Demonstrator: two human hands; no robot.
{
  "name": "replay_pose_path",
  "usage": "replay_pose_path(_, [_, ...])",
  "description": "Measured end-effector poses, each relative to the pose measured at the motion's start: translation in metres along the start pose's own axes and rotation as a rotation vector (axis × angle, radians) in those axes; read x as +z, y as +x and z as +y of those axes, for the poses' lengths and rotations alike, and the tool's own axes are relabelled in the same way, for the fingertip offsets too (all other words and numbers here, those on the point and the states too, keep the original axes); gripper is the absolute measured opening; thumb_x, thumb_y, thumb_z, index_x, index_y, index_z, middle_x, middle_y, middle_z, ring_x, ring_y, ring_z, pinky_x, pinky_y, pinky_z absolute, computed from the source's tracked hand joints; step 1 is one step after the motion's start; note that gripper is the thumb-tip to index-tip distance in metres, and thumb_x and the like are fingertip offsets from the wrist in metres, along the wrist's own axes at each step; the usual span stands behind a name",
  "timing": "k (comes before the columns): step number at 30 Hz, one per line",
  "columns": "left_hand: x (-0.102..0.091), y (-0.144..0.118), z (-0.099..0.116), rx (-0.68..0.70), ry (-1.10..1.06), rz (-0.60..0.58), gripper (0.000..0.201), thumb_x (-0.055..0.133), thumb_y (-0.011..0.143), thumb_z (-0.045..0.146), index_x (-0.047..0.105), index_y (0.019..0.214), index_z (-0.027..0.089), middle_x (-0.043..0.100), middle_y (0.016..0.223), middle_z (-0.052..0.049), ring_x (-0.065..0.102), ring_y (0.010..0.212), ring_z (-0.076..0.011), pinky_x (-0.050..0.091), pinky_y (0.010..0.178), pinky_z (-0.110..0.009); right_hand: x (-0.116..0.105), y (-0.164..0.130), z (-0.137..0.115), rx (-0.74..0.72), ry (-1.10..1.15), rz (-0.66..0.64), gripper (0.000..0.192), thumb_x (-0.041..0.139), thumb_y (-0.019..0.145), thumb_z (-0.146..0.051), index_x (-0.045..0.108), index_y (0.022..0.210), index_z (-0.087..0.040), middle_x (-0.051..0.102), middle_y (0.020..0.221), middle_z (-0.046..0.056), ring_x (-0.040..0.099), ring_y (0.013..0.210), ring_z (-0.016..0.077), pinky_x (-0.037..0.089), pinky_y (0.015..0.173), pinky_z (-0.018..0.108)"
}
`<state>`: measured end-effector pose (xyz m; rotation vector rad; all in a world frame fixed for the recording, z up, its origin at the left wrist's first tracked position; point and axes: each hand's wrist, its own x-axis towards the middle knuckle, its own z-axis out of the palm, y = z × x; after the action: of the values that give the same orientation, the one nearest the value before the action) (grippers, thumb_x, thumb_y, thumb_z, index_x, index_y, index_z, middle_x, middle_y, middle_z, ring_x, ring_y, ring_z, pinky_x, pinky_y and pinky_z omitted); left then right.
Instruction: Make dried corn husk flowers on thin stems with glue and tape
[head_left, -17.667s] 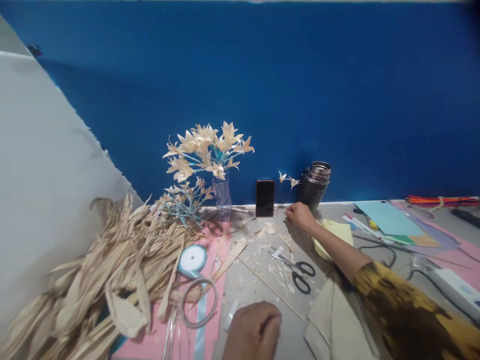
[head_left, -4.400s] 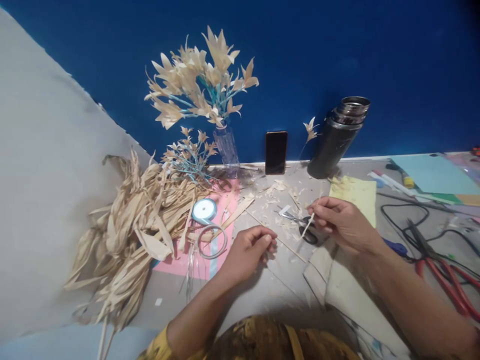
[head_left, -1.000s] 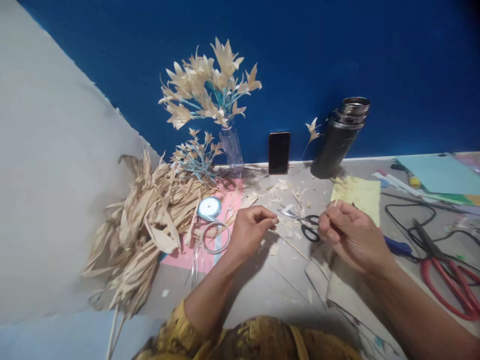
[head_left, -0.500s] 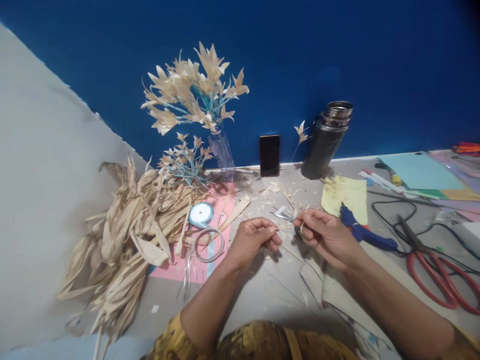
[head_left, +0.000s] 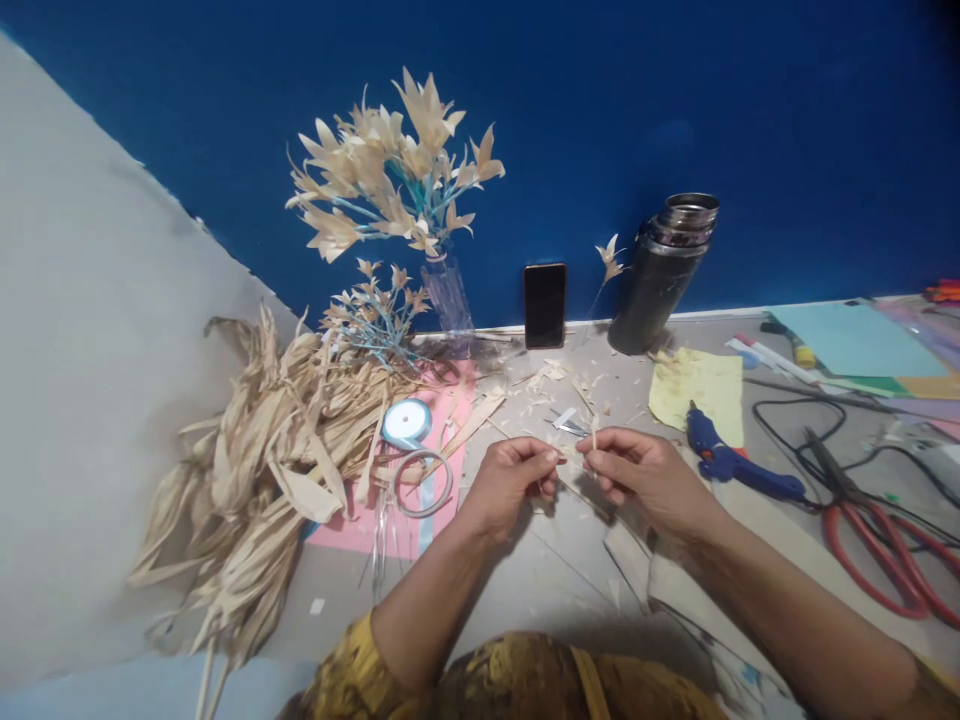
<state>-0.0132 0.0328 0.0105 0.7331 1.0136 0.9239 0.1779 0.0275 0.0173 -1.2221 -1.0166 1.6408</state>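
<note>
My left hand (head_left: 510,482) and my right hand (head_left: 641,475) meet over the grey table (head_left: 555,580), fingertips almost touching. My right hand pinches a small pale husk strip (head_left: 594,432) that sticks up from its fingers. My left hand's fingertips pinch at something tiny beside it; I cannot make out what. A thin wooden stick (head_left: 517,437) and small scissors (head_left: 566,424) lie on the table just beyond my hands.
A heap of dried husks (head_left: 262,450) lies at the left, with a ribbon spool (head_left: 406,422) and a tape ring (head_left: 422,484) on pink paper. Husk flowers in a vase (head_left: 448,292), a phone (head_left: 544,305) and a flask (head_left: 663,272) stand by the blue wall. A blue glue gun (head_left: 731,467) and red shears (head_left: 877,540) lie right.
My right hand has come left toward my left hand until the fingertips nearly meet. The husk strip now points upward. The view shifted slightly.
</note>
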Motion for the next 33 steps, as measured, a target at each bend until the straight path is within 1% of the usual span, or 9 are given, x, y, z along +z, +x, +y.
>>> replay_pose_path(3, [0.003, -0.001, -0.003, -0.009, 0.030, -0.015, 0.041, 0.093, 0.060, 0.045, 0.073, 0.073, 0.011, 0.061, 0.057, 0.000, 0.054, 0.048, -0.0094, 0.047, 0.048, -0.023, 0.006, -0.004, -0.001, -0.119, -0.205, 0.001, 0.034, 0.082, 0.073, -0.044, 0.078, 0.094, -0.017, 0.059, 0.057, -0.002, 0.050, 0.046, 0.0113, 0.040, 0.046, 0.025])
replay_pose_path(6, [0.005, -0.002, -0.006, -0.025, 0.037, -0.039, 0.043, 0.092, 0.062, 0.048, 0.074, 0.073, 0.010, 0.063, 0.059, -0.002, 0.055, 0.048, -0.0091, 0.046, 0.048, -0.023, 0.007, -0.006, -0.002, -0.277, -0.396, 0.038, 0.022, 0.072, 0.080, -0.040, 0.078, 0.083, -0.018, 0.062, 0.059, -0.001, 0.051, 0.048, 0.0117, 0.040, 0.048, 0.026])
replay_pose_path(8, [0.005, -0.003, -0.007, -0.034, 0.009, -0.055, 0.047, 0.089, 0.064, 0.053, 0.075, 0.075, 0.010, 0.066, 0.063, -0.003, 0.056, 0.047, -0.0091, 0.045, 0.047, -0.023, 0.005, -0.005, -0.003, -0.317, -0.445, 0.057, 0.022, 0.069, 0.083, -0.039, 0.075, 0.076, -0.019, 0.063, 0.061, 0.000, 0.052, 0.047, 0.0114, 0.041, 0.048, 0.026])
replay_pose_path(11, [0.005, -0.003, -0.007, -0.044, -0.017, -0.085, 0.049, 0.087, 0.066, 0.055, 0.076, 0.079, 0.009, 0.064, 0.063, -0.002, 0.052, 0.044, -0.0080, 0.041, 0.043, -0.022, 0.003, -0.005, -0.003, -0.273, -0.429, 0.031, 0.024, 0.068, 0.083, -0.041, 0.072, 0.075, -0.019, 0.061, 0.058, -0.001, 0.052, 0.046, 0.0115, 0.041, 0.047, 0.025])
replay_pose_path(14, [0.005, -0.003, -0.007, -0.065, -0.017, -0.097, 0.046, 0.088, 0.065, 0.052, 0.074, 0.077, 0.010, 0.062, 0.059, 0.000, 0.046, 0.041, -0.0064, 0.039, 0.041, -0.021, 0.003, -0.003, -0.002, -0.194, -0.356, 0.008, 0.027, 0.072, 0.081, -0.045, 0.073, 0.083, -0.018, 0.064, 0.061, 0.000, 0.052, 0.046, 0.0116, 0.041, 0.045, 0.025])
replay_pose_path(18, [0.005, -0.004, -0.009, -0.085, 0.010, -0.104, 0.042, 0.086, 0.067, 0.050, 0.072, 0.073, 0.011, 0.059, 0.056, 0.001, 0.044, 0.041, -0.0059, 0.035, 0.040, -0.020, 0.003, -0.001, 0.000, -0.050, -0.194, -0.020, 0.044, 0.083, 0.071, -0.051, 0.074, 0.097, -0.016, 0.065, 0.063, 0.000, 0.054, 0.046, 0.0122, 0.043, 0.044, 0.026])
replay_pose_path(20, [0.005, -0.004, -0.010, -0.094, 0.043, -0.117, 0.041, 0.085, 0.068, 0.051, 0.071, 0.072, 0.012, 0.058, 0.055, 0.001, 0.044, 0.041, -0.0058, 0.033, 0.040, -0.020, 0.003, 0.000, 0.000, -0.013, -0.126, -0.051, 0.046, 0.086, 0.069, -0.054, 0.075, 0.093, -0.016, 0.066, 0.063, 0.000, 0.054, 0.046, 0.0114, 0.044, 0.044, 0.025])
replay_pose_path(25, [0.007, -0.006, -0.011, -0.097, 0.092, -0.148, 0.045, 0.082, 0.071, 0.056, 0.070, 0.070, 0.012, 0.058, 0.055, 0.001, 0.045, 0.041, -0.0065, 0.034, 0.040, -0.021, 0.003, 0.001, 0.003, -0.027, -0.048, -0.091, 0.042, 0.087, 0.070, -0.055, 0.070, 0.069, -0.017, 0.063, 0.058, 0.000, 0.051, 0.046, 0.0095, 0.041, 0.044, 0.024])
replay_pose_path(33, [0.007, -0.006, -0.009, -0.084, 0.083, -0.160, 0.042, 0.086, 0.068, 0.051, 0.072, 0.076, 0.012, 0.063, 0.059, -0.001, 0.049, 0.042, -0.0070, 0.034, 0.040, -0.021, 0.001, 0.002, 0.008, -0.019, -0.029, -0.060, 0.041, 0.086, 0.074, -0.055, 0.070, 0.073, -0.017, 0.063, 0.060, 0.000, 0.052, 0.046, 0.0095, 0.042, 0.045, 0.024])
